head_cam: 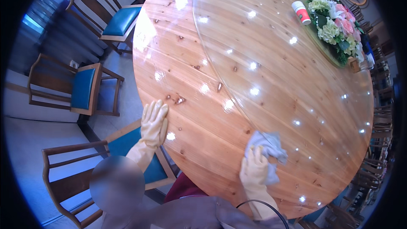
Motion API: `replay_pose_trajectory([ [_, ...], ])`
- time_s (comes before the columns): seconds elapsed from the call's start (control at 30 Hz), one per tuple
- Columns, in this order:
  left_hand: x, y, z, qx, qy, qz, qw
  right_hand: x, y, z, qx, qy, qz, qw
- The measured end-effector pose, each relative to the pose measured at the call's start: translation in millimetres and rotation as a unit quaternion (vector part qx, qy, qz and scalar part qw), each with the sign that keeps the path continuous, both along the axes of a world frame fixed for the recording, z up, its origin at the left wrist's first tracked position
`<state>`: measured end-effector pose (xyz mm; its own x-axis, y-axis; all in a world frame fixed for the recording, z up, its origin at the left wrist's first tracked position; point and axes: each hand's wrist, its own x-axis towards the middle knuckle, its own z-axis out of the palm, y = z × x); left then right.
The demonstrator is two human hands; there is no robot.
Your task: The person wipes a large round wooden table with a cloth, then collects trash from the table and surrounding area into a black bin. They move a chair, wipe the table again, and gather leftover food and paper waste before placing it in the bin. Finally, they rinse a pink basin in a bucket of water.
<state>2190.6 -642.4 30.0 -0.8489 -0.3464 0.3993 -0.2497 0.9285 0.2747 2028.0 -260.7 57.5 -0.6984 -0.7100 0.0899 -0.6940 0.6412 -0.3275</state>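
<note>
A large round wooden table [203,127] with knotty planks and a glossy top fills the middle of the view. On it lies a clear round turntable [273,70], its edge curving across the wood. My right hand [254,167], in a cream rubber glove, presses a pale blue-grey cloth [265,143] down at the turntable's near edge. Part of the cloth is hidden under the fingers. My left hand [154,122], gloved alike, rests on the table's left rim with its fingers stretched out and nothing held.
An arrangement of pink, white and green flowers [337,25] stands on the turntable at the far right, beside a stack of paper cups [301,12]. Wooden chairs with teal seats [84,89] line the left side. One chair [73,178] stands close by my left arm.
</note>
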Motion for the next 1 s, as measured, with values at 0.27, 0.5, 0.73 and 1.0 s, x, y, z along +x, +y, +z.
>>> replay_pose_trajectory([
  [0.27,0,-14,0,0.018,-0.032,-0.004,0.999,-63,-256,-12,-0.062,0.005,0.027,0.998],
  [0.5,3,-44,22,0.195,-0.074,-0.134,0.969,-149,-461,-24,-0.107,0.098,-0.036,0.989],
  [0.73,8,-89,19,0.404,-0.064,-0.289,0.865,-186,-632,-43,-0.094,0.071,0.093,0.989],
  [1.0,7,-150,97,0.614,-0.129,-0.245,0.739,-2,-448,-2,-0.068,0.016,0.356,0.932],
])
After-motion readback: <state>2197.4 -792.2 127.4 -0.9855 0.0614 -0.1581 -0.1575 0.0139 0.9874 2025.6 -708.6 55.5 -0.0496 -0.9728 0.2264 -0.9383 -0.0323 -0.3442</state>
